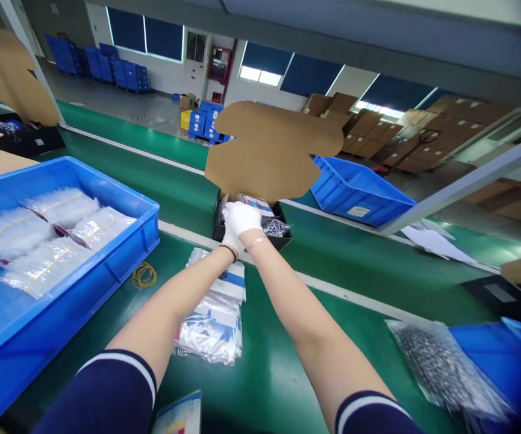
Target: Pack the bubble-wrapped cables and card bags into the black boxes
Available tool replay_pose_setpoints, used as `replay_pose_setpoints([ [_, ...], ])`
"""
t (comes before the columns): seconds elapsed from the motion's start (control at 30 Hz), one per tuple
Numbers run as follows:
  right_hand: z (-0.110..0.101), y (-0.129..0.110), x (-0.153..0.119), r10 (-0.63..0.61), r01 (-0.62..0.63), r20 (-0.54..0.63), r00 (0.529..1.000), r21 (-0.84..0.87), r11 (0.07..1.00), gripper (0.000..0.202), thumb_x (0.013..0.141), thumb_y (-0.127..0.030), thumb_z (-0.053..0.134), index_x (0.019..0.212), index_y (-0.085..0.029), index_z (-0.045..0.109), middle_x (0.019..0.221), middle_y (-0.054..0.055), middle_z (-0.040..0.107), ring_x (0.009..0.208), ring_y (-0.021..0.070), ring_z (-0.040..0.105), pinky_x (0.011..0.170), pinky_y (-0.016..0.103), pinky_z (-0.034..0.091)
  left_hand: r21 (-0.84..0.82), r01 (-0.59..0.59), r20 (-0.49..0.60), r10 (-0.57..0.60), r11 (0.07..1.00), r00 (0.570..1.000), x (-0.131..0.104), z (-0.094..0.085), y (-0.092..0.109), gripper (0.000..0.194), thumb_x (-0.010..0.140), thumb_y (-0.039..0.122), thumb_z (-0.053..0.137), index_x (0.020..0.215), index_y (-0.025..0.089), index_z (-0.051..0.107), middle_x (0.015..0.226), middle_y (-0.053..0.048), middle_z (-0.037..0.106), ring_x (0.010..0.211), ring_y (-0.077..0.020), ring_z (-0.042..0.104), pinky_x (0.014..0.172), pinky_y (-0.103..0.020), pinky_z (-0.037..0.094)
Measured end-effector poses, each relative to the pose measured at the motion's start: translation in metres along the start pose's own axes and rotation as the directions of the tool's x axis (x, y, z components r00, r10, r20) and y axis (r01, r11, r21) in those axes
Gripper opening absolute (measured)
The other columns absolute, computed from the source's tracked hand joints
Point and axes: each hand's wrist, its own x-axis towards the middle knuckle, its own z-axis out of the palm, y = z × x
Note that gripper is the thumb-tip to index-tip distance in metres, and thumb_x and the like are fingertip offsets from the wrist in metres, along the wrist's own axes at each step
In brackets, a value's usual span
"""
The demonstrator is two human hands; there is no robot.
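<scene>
Green work surface [287,367] is bearing a black carton [282,242], lid [269,150] standing raised, presumably for access. Gloved left hand [230,234] and right hand [246,218] are overlapping over its contents, grips hidden; plastic-sleeved packets [210,328] are lying nearer.

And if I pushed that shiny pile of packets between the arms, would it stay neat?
Probably not: the packets lie unevenly, so they might slide apart. They look shiny, so perhaps slippery, and wrinkled, so probably a bit floppy.
</scene>
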Motion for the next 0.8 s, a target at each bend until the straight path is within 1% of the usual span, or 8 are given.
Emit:
replay_pose_setpoints([
  [0.03, -0.013, 0.004, -0.007, -0.084, 0.084, 0.007, 0.996, -0.202, 0.976, 0.024, 0.082, -0.034, 0.061, 0.1, -0.018, 0.067, 0.119, 0.014, 0.063, 0.123, 0.0298, 0.05, 0.098, 0.038, 0.041, 0.029, -0.028, 0.011, 0.028, 0.999, 1.0, -0.001, 0.001, -0.001, 0.042, 0.092, 0.02, 0.025, 0.11, 0.007, 0.06, 0.135, -0.02, 0.05, 0.129, -0.0171, 0.042, 0.102, -0.035, 0.041],
  [0.1, -0.037, 0.024, -0.028, -0.203, 0.212, 0.086, 0.975, -0.61, 0.763, 0.03, 0.088, -0.043, 0.053, 0.095, -0.018, 0.066, 0.109, 0.014, 0.066, 0.113, 0.0297, 0.057, 0.095, 0.037, 0.042, 0.103, -0.143, 0.066, 0.136, 0.984, 0.988, 0.0, 0.003, -0.003, 0.043, 0.088, 0.01, 0.037, 0.127, 0.004, 0.053, 0.145, -0.022, 0.039, 0.137, -0.0258, 0.032, 0.107, -0.049, 0.033],
  [0.17, -0.051, 0.056, -0.054, -0.143, 0.198, 0.139, 0.98, -0.779, 0.595, 0.043, 0.087, -0.055, 0.049, 0.102, -0.018, 0.064, 0.1, 0.014, 0.068, 0.1, 0.0297, 0.063, 0.085, 0.036, 0.045, 0.151, -0.274, 0.154, 0.251, 0.95, 0.955, 0.004, 0.002, -0.006, 0.056, 0.082, 0.002, 0.044, 0.137, 0.01, 0.045, 0.152, -0.022, 0.025, 0.14, -0.0331, 0.024, 0.108, -0.059, 0.025],
  [0.23, -0.055, 0.093, -0.078, -0.019, 0.126, 0.148, 0.989, -0.765, 0.632, 0.06, 0.077, -0.063, 0.059, 0.115, -0.017, 0.058, 0.098, 0.014, 0.068, 0.092, 0.0299, 0.065, 0.076, 0.035, 0.047, 0.196, -0.397, 0.265, 0.341, 0.897, 0.902, 0.008, -0.005, -0.007, 0.064, 0.078, 0.002, 0.051, 0.141, 0.013, 0.041, 0.154, -0.021, 0.021, 0.141, -0.0338, 0.021, 0.11, -0.057, 0.022],
  [0.3, -0.054, 0.124, -0.09, 0.052, 0.035, 0.12, 0.991, -0.626, 0.779, 0.071, 0.071, -0.059, 0.067, 0.124, -0.016, 0.051, 0.097, 0.011, 0.068, 0.088, 0.0272, 0.066, 0.073, 0.033, 0.048, 0.261, -0.552, 0.376, 0.443, 0.792, 0.814, 0.007, -0.018, -0.008, 0.065, 0.078, 0.011, 0.059, 0.14, 0.016, 0.041, 0.155, -0.017, 0.021, 0.142, -0.0332, 0.016, 0.112, -0.055, 0.02],
  [0.4, -0.053, 0.147, -0.087, 0.095, -0.05, 0.088, 0.992, -0.42, 0.906, 0.047, 0.079, -0.044, 0.061, 0.114, -0.014, 0.055, 0.086, 0.007, 0.069, 0.079, 0.0207, 0.066, 0.07, 0.029, 0.049, 0.299, -0.688, 0.373, 0.583, 0.661, 0.722, -0.007, -0.045, -0.007, 0.052, 0.086, 0.029, 0.056, 0.135, 0.017, 0.047, 0.155, -0.014, 0.022, 0.143, -0.0307, 0.017, 0.115, -0.048, 0.02],
  [0.6, -0.052, 0.144, -0.071, 0.061, 0.013, 0.161, 0.985, -0.425, 0.905, 0.048, 0.069, -0.048, 0.072, 0.102, -0.015, 0.059, 0.094, 0.008, 0.07, 0.085, 0.0236, 0.066, 0.071, 0.029, 0.048, 0.047, -0.477, -0.048, 0.479, 0.878, 0.877, -0.052, -0.105, -0.005, 0.038, 0.091, 0.036, 0.049, 0.121, 0.017, 0.062, 0.141, -0.008, 0.049, 0.129, -0.0191, 0.047, 0.112, -0.029, 0.032],
  [0.8, -0.063, 0.139, -0.072, 0.027, 0.083, 0.231, 0.972, -0.451, 0.888, 0.02, 0.085, -0.035, 0.056, 0.089, -0.016, 0.06, 0.091, 0.007, 0.07, 0.082, 0.0195, 0.064, 0.066, 0.024, 0.043, -0.234, -0.362, -0.163, 0.331, 0.902, 0.929, -0.095, -0.143, -0.009, 0.039, 0.09, 0.041, 0.051, 0.117, 0.018, 0.065, 0.128, -0.003, 0.061, 0.12, -0.0171, 0.054, 0.108, -0.03, 0.038],
])
